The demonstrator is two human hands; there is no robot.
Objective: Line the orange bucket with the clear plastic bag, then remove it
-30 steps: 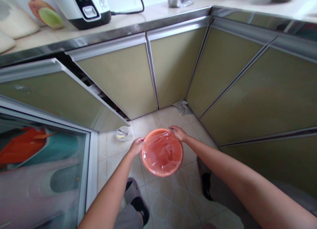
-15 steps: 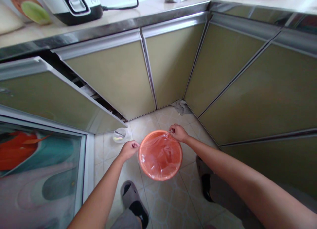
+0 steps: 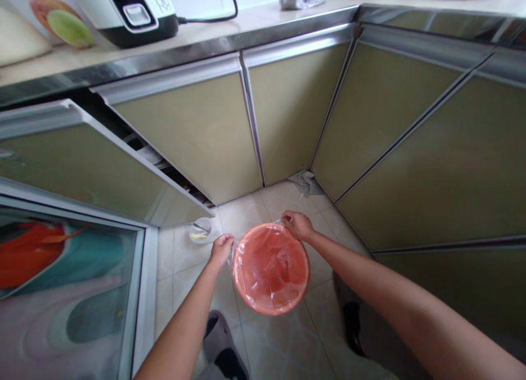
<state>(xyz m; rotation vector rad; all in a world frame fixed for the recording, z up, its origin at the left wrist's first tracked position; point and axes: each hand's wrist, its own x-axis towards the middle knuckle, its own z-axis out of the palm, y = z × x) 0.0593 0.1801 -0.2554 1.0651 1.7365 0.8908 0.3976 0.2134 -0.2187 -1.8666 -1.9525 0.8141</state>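
Note:
An orange round bin [image 3: 272,311] stands on the tiled floor between my feet. A clear plastic bag [image 3: 267,265] lines its inside and folds over the rim. My left hand [image 3: 222,249] pinches the bag's edge at the left of the rim. At the back right of the rim, my right hand [image 3: 296,224] has its fingers closed on the bag's edge too. Thin film stretches along the rim between both hands.
A clear plastic bowl [image 3: 202,231] sits on the floor left of the bin. An ajar cabinet door [image 3: 102,155] juts out at left. A grey cloth [image 3: 306,183] lies in the cabinet corner. A white-and-black appliance [image 3: 131,18] stands on the counter.
The bag's edge, which crossed inside the bin's back rim, is now pulled outward over it. My left hand has shifted slightly right, and the bin appears lower and larger in view.

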